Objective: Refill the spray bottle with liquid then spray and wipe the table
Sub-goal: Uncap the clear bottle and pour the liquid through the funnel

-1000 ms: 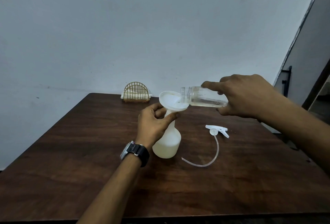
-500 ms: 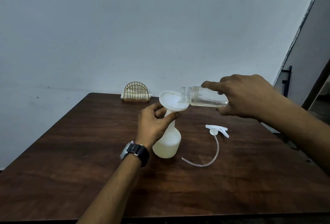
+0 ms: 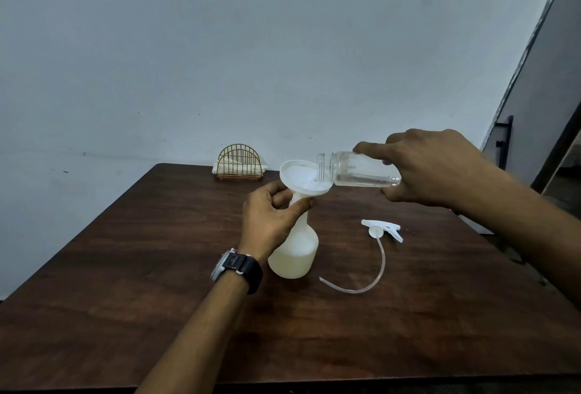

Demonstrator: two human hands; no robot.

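Hands apart, the left hand (image 3: 270, 220) grips the neck of the white spray bottle (image 3: 297, 252) just under a white funnel (image 3: 301, 178) seated in it. The right hand (image 3: 437, 170) holds a clear jar (image 3: 355, 173) tipped sideways, its mouth over the funnel's rim. On the dark wooden counter (image 3: 125, 268), set against a plain pale wall (image 3: 251, 47) with a gold wire napkin holder (image 3: 240, 162) at its far edge, the bottle stands upright below the left hand. Its detached trigger sprayer (image 3: 382, 229) lies under the right.
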